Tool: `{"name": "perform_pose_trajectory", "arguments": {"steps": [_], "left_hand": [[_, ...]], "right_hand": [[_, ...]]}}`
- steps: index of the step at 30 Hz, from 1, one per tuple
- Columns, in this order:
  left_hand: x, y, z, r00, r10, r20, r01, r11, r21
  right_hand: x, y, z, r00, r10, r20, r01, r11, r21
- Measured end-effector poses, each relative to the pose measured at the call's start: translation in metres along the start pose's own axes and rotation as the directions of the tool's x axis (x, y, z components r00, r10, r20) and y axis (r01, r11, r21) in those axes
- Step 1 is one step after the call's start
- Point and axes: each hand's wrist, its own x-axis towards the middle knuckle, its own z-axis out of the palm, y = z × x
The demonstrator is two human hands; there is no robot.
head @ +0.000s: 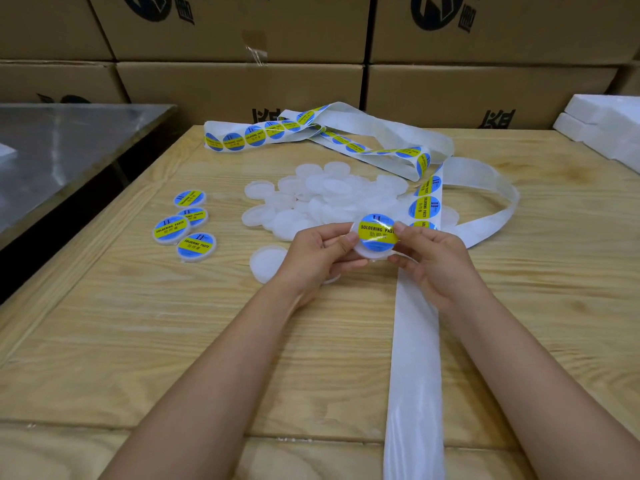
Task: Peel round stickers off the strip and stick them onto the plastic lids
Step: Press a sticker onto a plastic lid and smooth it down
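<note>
Holding one lid between both hands, left hand and right hand pinching its edges, sticker on top, just in front of the lid pile.

Tabletop: heap of bare lids at centre; four stickered lids left of heap; single lid held between left hand and right hand, just before heap; strip looped behind heap, running right, then to near edge. Stacked boxes behind; second table left; slabs far right.
</note>
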Motion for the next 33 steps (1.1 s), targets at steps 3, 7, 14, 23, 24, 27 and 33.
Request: {"name": "perform_pose_trajectory", "arguments": {"steps": [3, 7, 14, 23, 24, 27, 33], "left_hand": [[0.0006, 0.0004, -0.0009, 1.0, 0.0, 0.008, 0.0, 1.0, 0.004], [0.0005, 0.0006, -0.0021, 1.0, -0.002, 0.015, 0.002, 1.0, 0.017], [0.0006, 0.0012, -0.002, 1.0, 0.001, 0.007, -0.002, 0.999, 0.052], [0.0001, 0.0006, -0.0013, 1.0, -0.006, 0.013, 0.005, 0.999, 0.053], [0.0002, 0.0003, -0.0012, 1.0, -0.007, 0.012, 0.006, 0.998, 0.057], [0.0005, -0.0002, -0.0015, 1.0, -0.006, 0.008, 0.006, 0.998, 0.063], [0.0002, -0.0002, -0.0017, 1.0, -0.009, 0.003, 0.009, 0.998, 0.065]], "right_hand": [[0.0016, 0.0003, -0.0016, 1.0, 0.006, -0.018, -0.007, 0.999, -0.042], [0.0028, -0.0002, -0.003, 0.999, -0.013, -0.032, 0.009, 0.992, -0.125], [0.0042, 0.0016, -0.0039, 0.998, -0.031, -0.05, 0.019, 0.976, -0.219], [0.0066, 0.0059, -0.005, 0.993, -0.083, -0.086, 0.054, 0.953, -0.297], [0.0065, 0.006, -0.005, 0.992, -0.093, -0.085, 0.063, 0.949, -0.31], [0.0056, 0.0067, -0.005, 0.988, -0.126, -0.088, 0.086, 0.928, -0.364], [0.0017, 0.0083, -0.0009, 0.965, -0.231, -0.126, 0.143, 0.862, -0.487]]}}
